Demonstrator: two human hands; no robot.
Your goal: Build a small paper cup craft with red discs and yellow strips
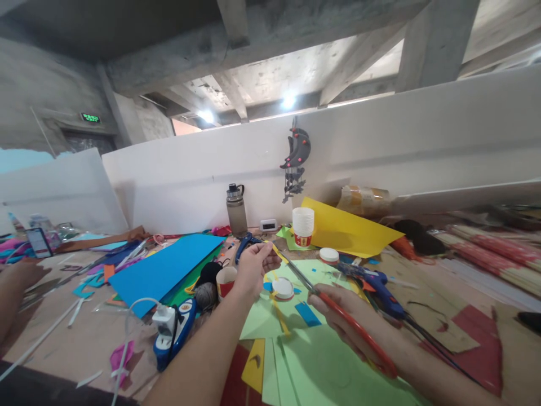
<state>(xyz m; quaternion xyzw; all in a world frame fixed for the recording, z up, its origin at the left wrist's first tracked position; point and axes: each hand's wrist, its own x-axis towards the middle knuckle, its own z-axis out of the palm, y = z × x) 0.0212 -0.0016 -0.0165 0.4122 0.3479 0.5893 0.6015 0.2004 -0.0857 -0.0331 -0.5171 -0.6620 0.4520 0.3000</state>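
Note:
My left hand (256, 264) is raised over the table, fingers pinched on a thin yellow paper strip (276, 251) that runs down toward the green sheets (321, 361). My right hand (344, 316) is closed on red-handled scissors (338, 313), whose blades (298, 273) point up-left and meet the strip just right of my left fingers. Below the hands lie a round white lid (283, 288) and small blue paper pieces (307, 313).
On the table: a blue sheet (164, 270), a yellow sheet (346, 228), stacked paper cups (303, 225), a grey bottle (236, 210), a blue glue gun (378, 285), a charger block (164, 321). Another person's arm (17, 282) rests at the far left by a phone (39, 242).

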